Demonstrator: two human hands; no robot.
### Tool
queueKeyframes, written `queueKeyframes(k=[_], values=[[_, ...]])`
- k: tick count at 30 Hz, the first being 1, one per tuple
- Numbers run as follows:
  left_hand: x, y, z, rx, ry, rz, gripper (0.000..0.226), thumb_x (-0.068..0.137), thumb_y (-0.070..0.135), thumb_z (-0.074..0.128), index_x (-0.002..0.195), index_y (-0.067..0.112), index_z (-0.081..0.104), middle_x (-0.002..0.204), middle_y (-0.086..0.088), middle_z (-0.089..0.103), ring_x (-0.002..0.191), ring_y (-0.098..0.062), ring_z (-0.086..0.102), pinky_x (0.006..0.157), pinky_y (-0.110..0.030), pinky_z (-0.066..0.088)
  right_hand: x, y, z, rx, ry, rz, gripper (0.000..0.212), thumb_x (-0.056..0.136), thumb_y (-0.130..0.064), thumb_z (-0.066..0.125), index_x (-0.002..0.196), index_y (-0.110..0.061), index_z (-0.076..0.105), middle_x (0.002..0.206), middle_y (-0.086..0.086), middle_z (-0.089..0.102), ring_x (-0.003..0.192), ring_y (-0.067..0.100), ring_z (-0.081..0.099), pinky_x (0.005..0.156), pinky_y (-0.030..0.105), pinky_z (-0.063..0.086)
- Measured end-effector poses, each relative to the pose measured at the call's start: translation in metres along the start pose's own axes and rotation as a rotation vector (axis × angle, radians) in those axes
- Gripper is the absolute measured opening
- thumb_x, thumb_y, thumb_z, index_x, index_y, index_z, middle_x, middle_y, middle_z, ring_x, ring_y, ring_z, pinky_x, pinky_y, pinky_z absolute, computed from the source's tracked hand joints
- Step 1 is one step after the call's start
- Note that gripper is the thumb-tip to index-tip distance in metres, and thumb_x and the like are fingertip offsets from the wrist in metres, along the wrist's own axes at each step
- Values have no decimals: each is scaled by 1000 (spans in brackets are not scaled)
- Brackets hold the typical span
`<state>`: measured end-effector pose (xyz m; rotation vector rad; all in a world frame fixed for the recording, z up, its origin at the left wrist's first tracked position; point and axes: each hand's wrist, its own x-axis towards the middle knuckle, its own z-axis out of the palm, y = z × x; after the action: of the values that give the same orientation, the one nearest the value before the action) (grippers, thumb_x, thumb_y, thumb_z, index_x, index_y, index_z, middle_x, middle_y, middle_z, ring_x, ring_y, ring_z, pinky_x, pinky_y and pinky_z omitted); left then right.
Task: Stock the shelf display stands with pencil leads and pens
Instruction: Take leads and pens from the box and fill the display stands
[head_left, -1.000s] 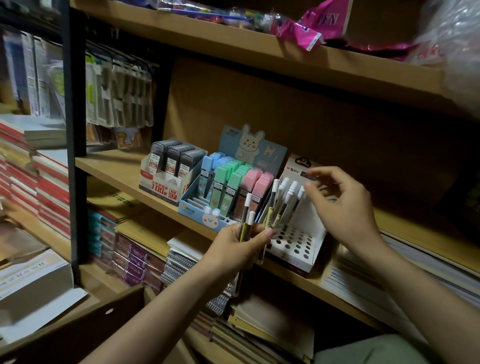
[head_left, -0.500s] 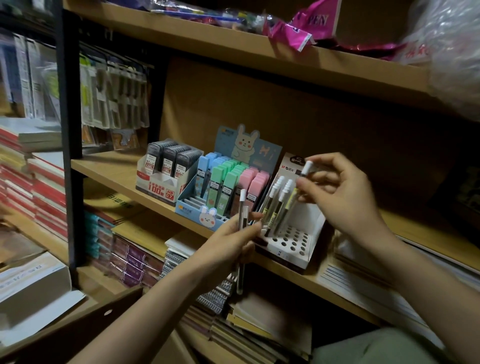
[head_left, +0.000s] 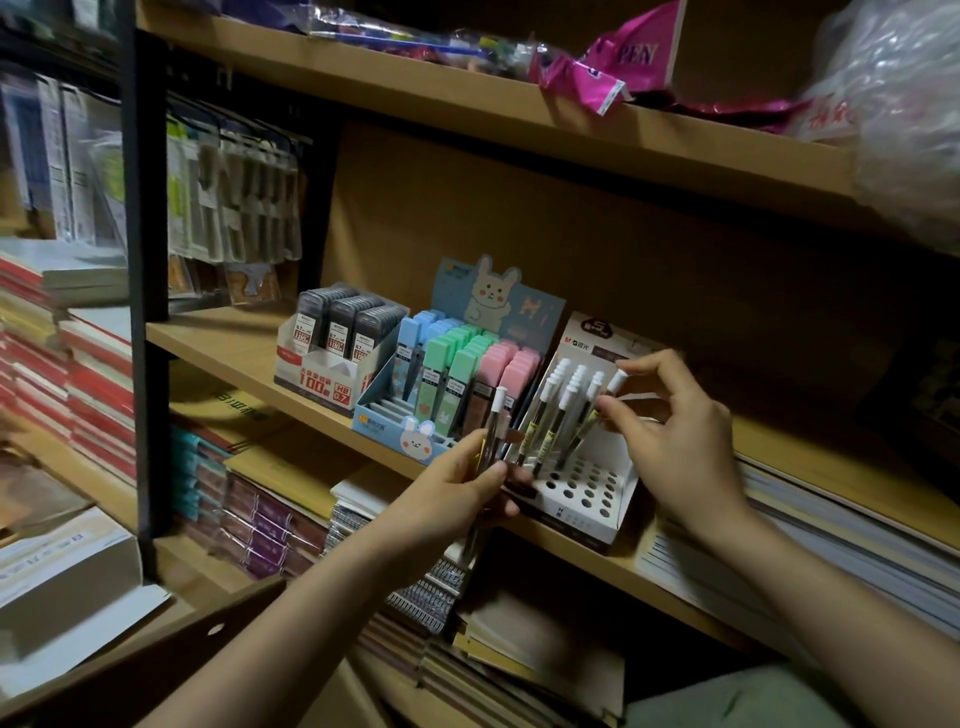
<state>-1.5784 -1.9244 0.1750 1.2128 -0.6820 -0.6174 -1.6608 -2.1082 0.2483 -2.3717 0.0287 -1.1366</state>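
Right hand (head_left: 680, 441) pinches a white-capped pen (head_left: 602, 408) between thumb and fingertips, tilted over the white perforated pen stand (head_left: 582, 488) on the middle shelf (head_left: 234, 343). Left hand (head_left: 452, 499) grips another pen (head_left: 491, 441) upright, just beside the stand's front-left corner.

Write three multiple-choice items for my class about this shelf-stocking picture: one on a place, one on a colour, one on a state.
1. Where is the white pen stand?
A. Right of the rabbit lead display
B. On the top shelf
C. On the floor

2. What colour are the lead cases nearest the pen stand?
A. Blue
B. Green
C. Pink

3. What is the right hand doing?
A. Resting flat
B. Pinching a white-capped pen
C. Lifting a notebook

Answers: 1 A, both sit side by side on the middle shelf; 2 C, the pink row adjoins it; 3 B, fingertips grip the pen over the holes.
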Motion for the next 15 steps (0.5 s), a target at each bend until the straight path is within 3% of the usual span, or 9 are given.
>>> queueKeyframes(k=[5,8,10,15], values=[[4,-7,2,42,34,1,24,101,12,44,118,22,57,116,-16,65,81,-15,63,71,-21,53,6,-1,3,28,-19,32,25,86,-14,70,103,-27,58,94,-10,66,80,0,68,66,14,56],[5,-8,2,40,56,1,28,100,12,45,119,29,57,115,-12,65,79,-14,64,74,-24,53,14,1,10,-33,-32,65,21,83,-11,73,95,-23,61,94,-11,66,84,-3,63,65,0,45],[6,-9,2,30,72,0,30,100,12,46,120,31,57,114,-11,65,76,-13,62,71,-22,52,15,4,13,-69,-29,84,17,83,-11,74,91,-22,62,93,-8,66,85,-3,61,65,-3,41],[6,-12,3,117,97,-16,33,100,12,48,129,26,54,117,-10,62,85,-14,58,67,-19,48,15,13,15,-26,-50,100,5,92,-21,64,91,-16,64,99,0,62,84,12,66,62,19,57]])
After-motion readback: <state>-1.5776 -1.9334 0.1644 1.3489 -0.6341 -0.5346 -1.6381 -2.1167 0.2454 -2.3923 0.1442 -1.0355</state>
